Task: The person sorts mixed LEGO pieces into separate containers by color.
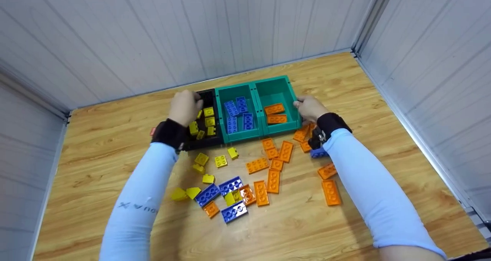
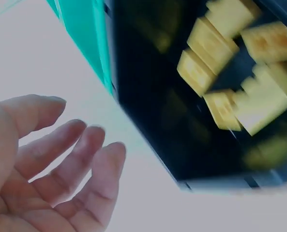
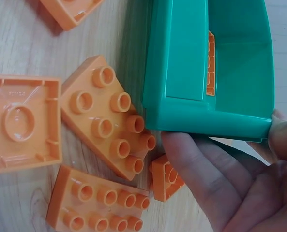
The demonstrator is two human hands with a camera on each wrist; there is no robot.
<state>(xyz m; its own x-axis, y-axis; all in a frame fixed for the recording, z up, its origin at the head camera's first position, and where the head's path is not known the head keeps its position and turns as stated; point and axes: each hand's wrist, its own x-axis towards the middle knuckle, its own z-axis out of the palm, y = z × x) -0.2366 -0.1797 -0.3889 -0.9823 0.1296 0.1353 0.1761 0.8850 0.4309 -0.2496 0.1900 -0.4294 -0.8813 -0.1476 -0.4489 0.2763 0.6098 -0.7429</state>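
My right hand (image 1: 312,108) grips the outer end of the right green bin (image 1: 271,94). In the right wrist view its thumb lies at the rim and its fingers rest against the underside of the bin. My left hand (image 1: 184,106) hovers by the left end of the black bin (image 2: 138,96). Its loosely bent fingers (image 2: 112,164) hold nothing and stand apart from that bin in the left wrist view. Yellow bricks (image 1: 209,121) lie in the black bin, blue bricks (image 1: 232,124) in the middle green bin (image 1: 234,90), and two orange bricks (image 1: 277,119) in the right one.
Loose orange bricks (image 1: 273,181), blue bricks (image 1: 234,212) and yellow bricks (image 1: 201,159) are scattered on the wooden table (image 1: 291,230) before the bins. More orange bricks (image 3: 107,116) lie beside the right hand. White panel walls (image 1: 238,30) stand behind and at both sides.
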